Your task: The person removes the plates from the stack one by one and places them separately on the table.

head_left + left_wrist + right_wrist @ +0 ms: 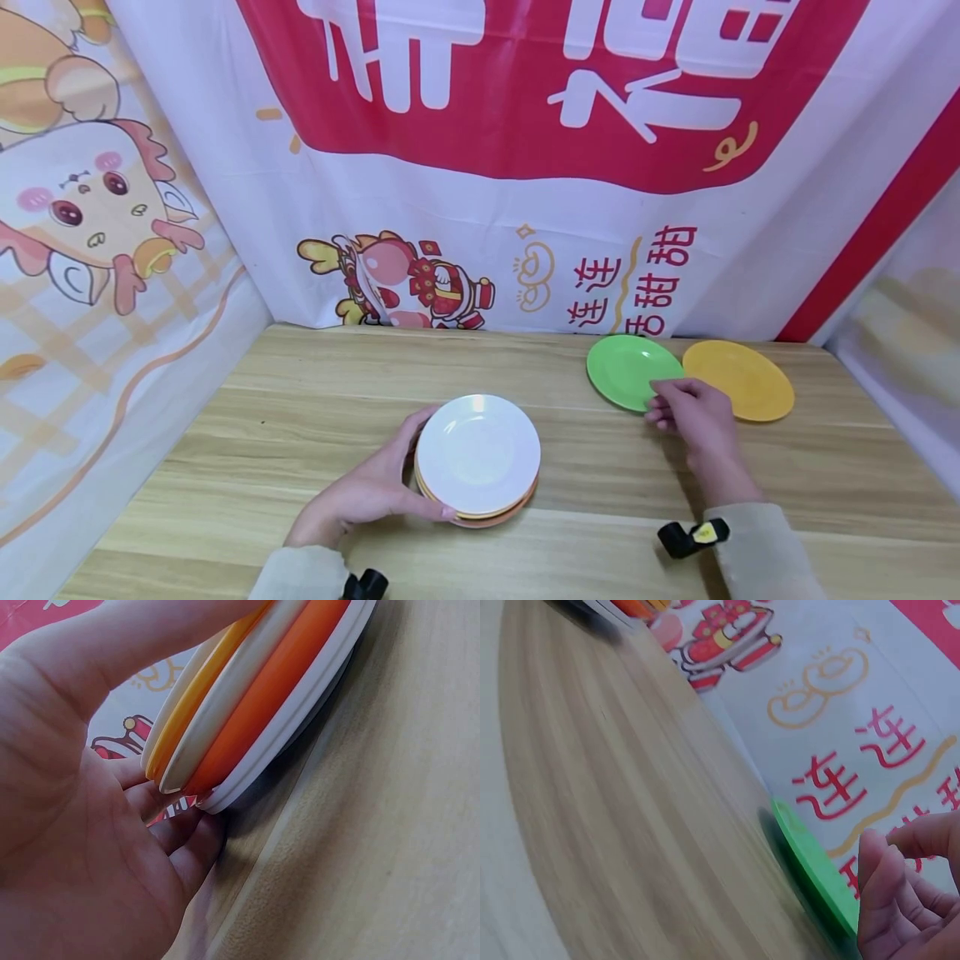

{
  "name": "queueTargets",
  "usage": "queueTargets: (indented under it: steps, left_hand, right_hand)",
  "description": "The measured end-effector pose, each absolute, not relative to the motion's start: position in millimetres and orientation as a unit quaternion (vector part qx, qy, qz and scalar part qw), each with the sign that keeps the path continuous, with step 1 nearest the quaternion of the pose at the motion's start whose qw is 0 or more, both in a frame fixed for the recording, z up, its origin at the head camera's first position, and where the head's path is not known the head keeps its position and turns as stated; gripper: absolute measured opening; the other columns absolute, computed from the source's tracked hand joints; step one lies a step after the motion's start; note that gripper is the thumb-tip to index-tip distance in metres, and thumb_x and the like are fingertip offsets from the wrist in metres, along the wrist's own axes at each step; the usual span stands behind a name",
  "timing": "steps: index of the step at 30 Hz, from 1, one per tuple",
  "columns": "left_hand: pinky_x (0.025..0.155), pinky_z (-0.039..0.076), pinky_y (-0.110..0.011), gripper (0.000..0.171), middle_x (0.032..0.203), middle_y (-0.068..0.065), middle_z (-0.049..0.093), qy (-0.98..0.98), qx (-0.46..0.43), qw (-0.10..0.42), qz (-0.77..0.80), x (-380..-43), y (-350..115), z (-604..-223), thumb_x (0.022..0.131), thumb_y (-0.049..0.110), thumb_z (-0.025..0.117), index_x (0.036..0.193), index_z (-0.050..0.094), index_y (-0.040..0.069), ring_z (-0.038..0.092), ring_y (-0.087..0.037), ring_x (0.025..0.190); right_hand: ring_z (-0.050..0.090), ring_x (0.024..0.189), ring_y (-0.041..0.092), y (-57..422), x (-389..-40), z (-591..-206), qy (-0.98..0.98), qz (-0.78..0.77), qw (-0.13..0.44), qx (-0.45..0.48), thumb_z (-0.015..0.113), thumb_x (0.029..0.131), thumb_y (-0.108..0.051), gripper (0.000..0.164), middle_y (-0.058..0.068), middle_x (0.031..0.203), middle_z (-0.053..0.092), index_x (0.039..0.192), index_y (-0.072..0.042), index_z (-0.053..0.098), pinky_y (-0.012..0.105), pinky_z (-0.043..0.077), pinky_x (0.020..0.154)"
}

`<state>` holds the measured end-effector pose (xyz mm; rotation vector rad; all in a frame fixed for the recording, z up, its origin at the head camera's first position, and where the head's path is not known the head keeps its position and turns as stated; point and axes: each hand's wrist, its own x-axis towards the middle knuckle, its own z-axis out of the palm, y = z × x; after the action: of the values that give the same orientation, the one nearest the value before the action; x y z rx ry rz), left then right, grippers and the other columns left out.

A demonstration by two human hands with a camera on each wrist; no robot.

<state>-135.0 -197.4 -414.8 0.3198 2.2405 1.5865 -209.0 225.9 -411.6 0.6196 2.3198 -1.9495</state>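
Observation:
A stack of plates (477, 454) with a white one on top sits near the front middle of the wooden table (300, 417). My left hand (375, 492) grips its left side, thumb on the near rim and fingers curled under the far edge. In the left wrist view the stack (255, 712) shows white, yellow and orange rims, with my left hand (90, 847) round them. A green plate (626, 367) lies flat at the back right. My right hand (693, 412) hovers at its near edge with fingers loosely curled. From the right wrist, the green plate (814, 866) lies just beyond that hand (900, 900).
A yellow plate (738, 379) lies beside the green one, its rim tucked slightly under or against it. A printed red and white banner (525, 208) hangs as a backdrop along the table's far edge and both sides. Black wrist-worn cameras (690, 536) sit on my sleeves.

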Motion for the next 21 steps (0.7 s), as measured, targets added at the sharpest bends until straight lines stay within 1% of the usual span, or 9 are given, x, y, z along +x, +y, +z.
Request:
queueTargets:
  steps: [6, 11, 15, 21]
  left_hand:
    - [0.134, 0.014, -0.066, 0.125, 0.17, -0.003, 0.037, 0.797, 0.115, 0.187, 0.563, -135.0, -197.4, -415.0, 0.069, 0.023, 0.103, 0.167, 0.025, 0.029, 0.032, -0.03, 0.157]
    - [0.134, 0.015, -0.066, 0.125, 0.17, -0.003, 0.037, 0.799, 0.115, 0.188, 0.56, -135.5, -197.7, -415.8, 0.07, 0.024, 0.103, 0.167, 0.025, 0.029, 0.032, -0.03, 0.157]
    - [0.133, 0.016, -0.065, 0.126, 0.17, -0.003, 0.037, 0.8, 0.112, 0.187, 0.559, -135.8, -198.2, -416.1, 0.069, 0.024, 0.103, 0.167, 0.025, 0.03, 0.032, -0.03, 0.157]
    - [0.134, 0.015, -0.064, 0.126, 0.171, -0.003, 0.036, 0.8, 0.112, 0.187, 0.559, -135.6, -198.8, -416.0, 0.069, 0.024, 0.103, 0.167, 0.025, 0.03, 0.031, -0.03, 0.157]
  right_hand:
    - [0.071, 0.07, 0.008, 195.5, -204.1, -405.7, 0.764, -0.633, 0.034, 0.12, 0.069, 0.105, -0.027, 0.041, -0.001, 0.087, 0.074, 0.131, 0.003, 0.06, 0.022, 0.061, 0.066]
    - [0.069, 0.069, 0.012, 169.8, -196.3, -401.0, 0.776, -0.624, 0.055, 0.075, 0.071, 0.104, -0.027, 0.037, 0.006, 0.089, 0.075, 0.126, 0.002, 0.065, 0.026, 0.061, 0.064]
    - [0.068, 0.07, 0.016, 152.6, -189.8, -399.2, 0.79, -0.606, 0.077, 0.049, 0.074, 0.103, -0.031, 0.035, 0.01, 0.09, 0.073, 0.12, -0.001, 0.068, 0.027, 0.06, 0.063]
    - [0.067, 0.069, 0.02, 133.1, -180.8, -398.7, 0.8, -0.592, 0.101, 0.013, 0.078, 0.099, -0.039, 0.038, 0.01, 0.087, 0.072, 0.114, -0.004, 0.071, 0.028, 0.058, 0.06]
